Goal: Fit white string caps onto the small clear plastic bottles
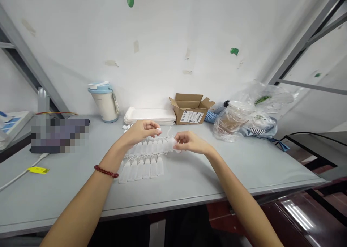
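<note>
Tags, cloudy plastic with white cords, lie in two rows on the grey table, front row flat and side by side, back row between my hands and just behind; left hand above the back row's far side, thumb and forefinger closed on a small white piece, its exact shape too small to tell; right hand at the row's right end, thumb and fingertips pinching an end tag; fingers partly hide the grip, so cannot tell how much of it they cover; more white bits behind my left wrist; white stack and open carton behind, near the wall.

For clean handling, I'd judge a light pinch by the edges best, cord free of the fingertips; small piece could slip if squeezed hard; cords lie over neighbouring tags, so a sideways pull might drag the row; slow, straight lift seems safer, wrists above the tags.
</note>
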A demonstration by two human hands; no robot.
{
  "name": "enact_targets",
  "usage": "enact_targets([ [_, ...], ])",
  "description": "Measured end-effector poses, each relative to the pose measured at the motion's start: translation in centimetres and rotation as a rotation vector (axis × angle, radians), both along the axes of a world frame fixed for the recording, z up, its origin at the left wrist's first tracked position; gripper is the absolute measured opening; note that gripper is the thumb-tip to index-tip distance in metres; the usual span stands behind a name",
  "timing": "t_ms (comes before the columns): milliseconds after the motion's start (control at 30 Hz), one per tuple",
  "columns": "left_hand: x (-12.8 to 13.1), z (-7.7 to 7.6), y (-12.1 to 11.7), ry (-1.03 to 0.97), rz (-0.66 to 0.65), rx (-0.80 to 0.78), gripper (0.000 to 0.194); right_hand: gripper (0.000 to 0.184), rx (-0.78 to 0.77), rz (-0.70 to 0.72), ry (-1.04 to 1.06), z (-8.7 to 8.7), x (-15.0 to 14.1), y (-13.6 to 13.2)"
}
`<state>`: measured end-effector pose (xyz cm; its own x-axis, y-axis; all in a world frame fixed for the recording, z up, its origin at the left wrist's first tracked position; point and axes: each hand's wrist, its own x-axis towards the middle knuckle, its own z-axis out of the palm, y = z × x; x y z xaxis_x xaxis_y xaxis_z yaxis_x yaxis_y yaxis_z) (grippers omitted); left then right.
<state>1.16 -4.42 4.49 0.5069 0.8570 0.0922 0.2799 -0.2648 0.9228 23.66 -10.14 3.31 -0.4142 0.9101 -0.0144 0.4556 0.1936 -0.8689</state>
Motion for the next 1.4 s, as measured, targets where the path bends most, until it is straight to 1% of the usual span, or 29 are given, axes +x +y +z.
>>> enact_targets([
  [100, 0.2, -0.1, -0.2, 0.001, -0.021, 0.001, 0.026, 0.02, 0.042, -0.145, 0.122, -0.4, 0.0, 0.4],
  [167, 0.4, -0.1, -0.4, 0.054, -0.021, 0.021, 0.028, 0.023, 0.085, -0.191, 0.167, -0.8, -0.2, 0.7],
  [267, 0.9, -0.2, -0.8, 0.105, -0.046, 0.062, 0.032, 0.026, 0.104, -0.174, 0.209, -1.3, -0.5, 0.9],
  [400, 1.7, -0.1, -1.2, 0.057, -0.096, 0.091, 0.032, 0.027, 0.056, -0.108, 0.257, -1.7, -0.8, 0.9],
  [533, 2.0, -0.3, -1.3, 0.012, -0.124, 0.095, 0.034, 0.026, 0.027, -0.064, 0.319, -1.6, -0.8, 1.0],
  [633, 1.8, -0.5, -1.0, 0.0, -0.121, 0.098, 0.037, 0.024, 0.013, -0.042, 0.323, -1.6, -0.7, 1.0],
  [733, 1.7, -0.6, -0.9, 0.029, -0.1, 0.11, 0.034, 0.026, 0.018, -0.033, 0.285, -1.6, -0.6, 1.1],
  [867, 1.7, -0.4, -1.1, 0.052, -0.124, 0.153, 0.029, 0.033, 0.033, -0.058, 0.255, -1.8, -0.5, 1.2],
  [1033, 1.9, -0.5, -1.2, 0.072, -0.101, 0.18, 0.03, 0.039, 0.067, -0.106, 0.351, -2.0, -0.6, 1.3],
  [1200, 2.2, -1.1, -1.1, 0.067, -0.104, 0.178, 0.03, 0.035, 0.004, -0.183, 0.439, -2.3, -1.3, 1.3],
  [1400, 2.5, -1.5, -1.1, 0.082, -0.103, 0.237, 0.026, 0.032, -0.051, -0.262, 0.46, -2.4, -1.9, 1.3],
])
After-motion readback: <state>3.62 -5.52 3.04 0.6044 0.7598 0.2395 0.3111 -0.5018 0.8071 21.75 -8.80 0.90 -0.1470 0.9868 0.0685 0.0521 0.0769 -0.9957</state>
